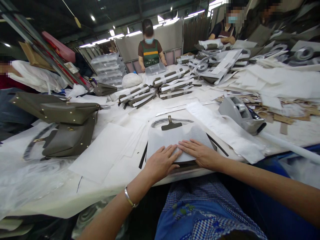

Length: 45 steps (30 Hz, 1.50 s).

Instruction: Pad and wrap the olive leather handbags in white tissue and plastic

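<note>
A handbag (172,126) lies flat on the table in front of me, its handle pointing away and its dark clasp flap showing at the top. A sheet of white paper (172,136) covers most of its front. My left hand (161,161) rests flat on the paper's lower left with its fingers stretched out. Beside it, my right hand (200,153) lies flat on the lower right, fingers extended and fingertips close to the left hand's. Dark straps (217,145) stick out at the bag's sides.
Olive handbags (67,140) are stacked at the left near white paper sheets (105,150). A grey tape dispenser (240,115) and a white padded strip (222,131) stand right. Wrapped bags (172,85) pile up behind. Co-workers (151,53) stand across the table (75,196).
</note>
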Available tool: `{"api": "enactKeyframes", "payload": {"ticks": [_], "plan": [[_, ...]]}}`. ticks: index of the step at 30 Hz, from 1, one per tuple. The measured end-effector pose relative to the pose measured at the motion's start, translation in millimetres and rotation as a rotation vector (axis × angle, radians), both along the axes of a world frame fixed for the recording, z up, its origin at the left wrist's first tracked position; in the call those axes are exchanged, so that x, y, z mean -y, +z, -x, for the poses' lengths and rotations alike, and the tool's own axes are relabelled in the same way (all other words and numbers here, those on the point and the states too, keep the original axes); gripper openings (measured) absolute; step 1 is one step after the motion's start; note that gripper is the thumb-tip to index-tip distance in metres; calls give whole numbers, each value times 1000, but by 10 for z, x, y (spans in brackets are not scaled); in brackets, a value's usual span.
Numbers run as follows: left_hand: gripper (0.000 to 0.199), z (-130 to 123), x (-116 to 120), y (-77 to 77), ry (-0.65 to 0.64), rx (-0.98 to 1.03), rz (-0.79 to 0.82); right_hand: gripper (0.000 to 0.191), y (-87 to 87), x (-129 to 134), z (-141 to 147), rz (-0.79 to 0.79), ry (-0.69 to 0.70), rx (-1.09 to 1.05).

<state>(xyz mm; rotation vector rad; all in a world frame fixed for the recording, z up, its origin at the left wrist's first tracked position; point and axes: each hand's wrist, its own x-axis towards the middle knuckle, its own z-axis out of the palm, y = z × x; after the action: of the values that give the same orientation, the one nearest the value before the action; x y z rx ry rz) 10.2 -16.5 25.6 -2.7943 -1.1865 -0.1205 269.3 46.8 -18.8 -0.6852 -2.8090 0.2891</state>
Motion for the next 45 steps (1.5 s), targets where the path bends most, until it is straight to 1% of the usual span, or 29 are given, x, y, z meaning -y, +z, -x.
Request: {"api": "enactKeyframes", "payload": {"ticks": [2, 4, 6, 8, 10, 12, 15, 17, 19, 22, 25, 34, 40, 45], "plan": [[54, 4, 62, -193, 20, 7, -58, 91, 8, 1, -46, 44, 21, -35], [52, 1, 146, -354, 75, 41, -106, 85, 35, 2, -101, 96, 55, -69], [52, -18, 217, -455, 134, 78, -131, 74, 96, -7, -146, 152, 86, -81], [52, -49, 254, -501, 175, 101, -136, 66, 190, -38, -156, 221, 89, -73], [53, -77, 264, -514, 193, 113, -135, 52, 298, -91, -117, 291, 52, -67], [54, -92, 261, -515, 201, 122, -133, 43, 385, -152, -36, 304, 3, -51], [54, -93, 261, -518, 203, 136, -120, 40, 428, -219, 101, 186, -14, 13], [54, -89, 265, -526, 204, 147, -107, 38, 397, -238, 158, 102, 14, 49], [54, -87, 270, -536, 208, 154, -100, 36, 339, -242, 173, 57, 39, 58], [52, -88, 272, -553, 207, 158, -98, 35, 253, -236, 145, 29, 54, 40], [53, -89, 273, -563, 202, 157, -93, 34, 204, -228, 111, 22, 64, 7], [49, -77, 272, -528, 202, 187, -77, 32, 203, -208, 104, 51, 45, -30], [49, -87, 272, -531, 201, 197, -73, 33, 171, -229, 95, 10, 70, -26], [51, -93, 277, -553, 202, 211, -82, 32, 204, -208, 102, -62, 138, 31]]}}
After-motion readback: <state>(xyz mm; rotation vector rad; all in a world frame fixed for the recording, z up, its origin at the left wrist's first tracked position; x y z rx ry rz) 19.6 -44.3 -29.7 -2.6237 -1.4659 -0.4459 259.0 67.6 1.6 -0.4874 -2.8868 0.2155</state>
